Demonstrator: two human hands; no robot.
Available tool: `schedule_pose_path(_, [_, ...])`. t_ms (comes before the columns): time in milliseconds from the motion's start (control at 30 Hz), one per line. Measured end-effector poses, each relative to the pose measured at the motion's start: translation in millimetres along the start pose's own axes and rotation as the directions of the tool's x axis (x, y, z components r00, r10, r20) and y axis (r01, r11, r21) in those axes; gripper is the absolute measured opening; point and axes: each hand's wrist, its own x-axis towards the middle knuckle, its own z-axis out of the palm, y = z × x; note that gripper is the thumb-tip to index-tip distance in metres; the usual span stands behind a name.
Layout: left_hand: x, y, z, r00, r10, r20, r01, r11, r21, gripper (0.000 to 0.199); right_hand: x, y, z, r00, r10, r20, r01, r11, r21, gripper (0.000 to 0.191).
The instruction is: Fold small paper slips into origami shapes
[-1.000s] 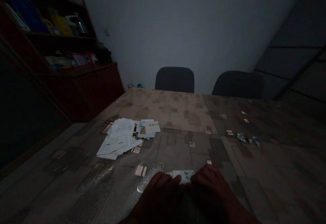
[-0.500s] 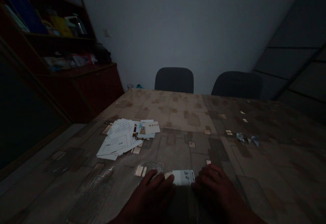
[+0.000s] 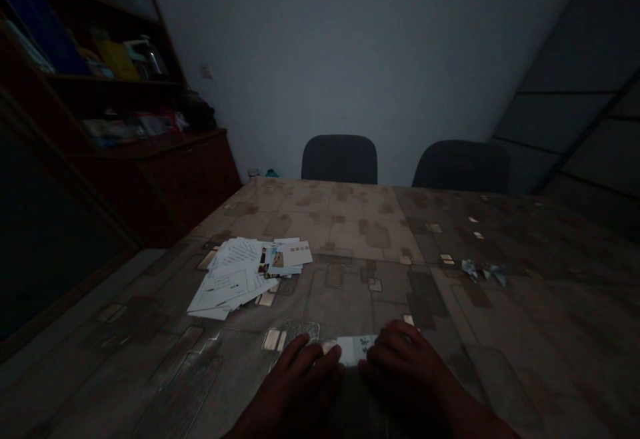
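Note:
A small white piece of paper [image 3: 349, 351] with dark characters on its right part lies between my two hands at the near side of the table. My left hand [image 3: 305, 382] has its fingers curled and closed on the paper's left end. Over the right end, my right hand [image 3: 403, 366] is closed too, its fingers covering part of the dark characters. The undersides of both hands are in deep shadow.
A spread of papers and cards [image 3: 240, 276] lies on the patterned tablecloth [image 3: 340, 299] at left. Crumpled scraps [image 3: 484, 271] lie at right. Two dark chairs [image 3: 340, 158] stand at the far edge, and a shelved cabinet [image 3: 185, 172] is at the left.
My right hand has moved left along the paper and now covers more of its right end. My left hand stays nearly in place. The camera view has shifted slightly.

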Motion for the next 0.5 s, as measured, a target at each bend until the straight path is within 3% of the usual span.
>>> schedule_pose_path(133, [-3.1,-1.8,2.1,1.000,-0.005,-0.024,0.004,1.000,-0.030,0.034,-14.1,8.2,-16.6,0.998,0.063,-0.010,-0.063,0.998,-0.003,0.021])
schedule_pose_path(233, [-5.8,-4.6,0.7,0.999,-0.031,0.031,0.034,0.993,-0.113,0.032,-19.0,12.3,-22.5,0.999,0.041,0.035,-0.041,0.999,-0.005,0.019])
schedule_pose_path(400, [6.9,-8.5,-5.9,0.989,-0.065,0.135,0.095,0.969,-0.227,0.019,-16.8,12.9,-17.1,0.999,0.030,0.030,-0.030,0.999,0.024,0.021])
schedule_pose_path(500, [24.9,-8.2,-1.2,0.992,-0.070,0.105,0.092,0.971,-0.219,0.016,-14.4,13.2,-10.7,0.999,0.036,-0.016,-0.036,0.998,0.042,0.024])
